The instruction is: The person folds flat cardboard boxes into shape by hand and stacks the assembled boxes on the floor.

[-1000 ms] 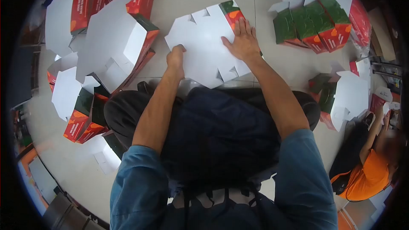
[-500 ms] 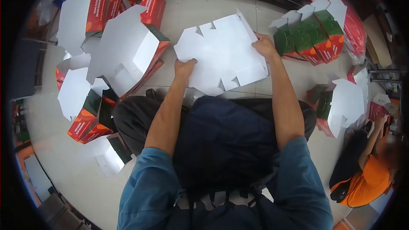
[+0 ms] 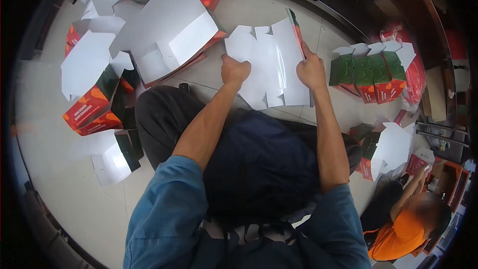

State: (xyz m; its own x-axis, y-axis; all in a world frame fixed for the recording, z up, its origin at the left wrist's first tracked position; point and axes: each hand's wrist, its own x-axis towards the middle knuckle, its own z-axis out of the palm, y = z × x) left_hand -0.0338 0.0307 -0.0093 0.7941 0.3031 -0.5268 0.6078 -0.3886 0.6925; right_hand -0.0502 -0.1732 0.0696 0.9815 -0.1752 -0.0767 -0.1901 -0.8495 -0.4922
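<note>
A white cardboard box blank (image 3: pixel 271 65) is held out above the floor in front of my crossed legs. It has curved notches along its far and near edges, and its right-hand flap stands folded up, showing a green and red printed outer face. My left hand (image 3: pixel 235 69) is closed on the left edge, thumb over the white side. On the right, my right hand (image 3: pixel 311 69) grips the raised flap, its fingers partly hidden behind the board.
Open red-and-green boxes (image 3: pixel 169 35) crowd the floor at the left. A row of green-topped boxes (image 3: pixel 368 72) stands at the right beside a red plastic-wrapped bundle (image 3: pixel 414 77). Another open box (image 3: pixel 391 147) sits nearer. At lower right, a person in an orange shirt (image 3: pixel 403 236) handles a box.
The blank's right flap is folded up higher, so its printed outside shows now. My right hand has moved along that edge. The whole view has turned and shifted a little.
</note>
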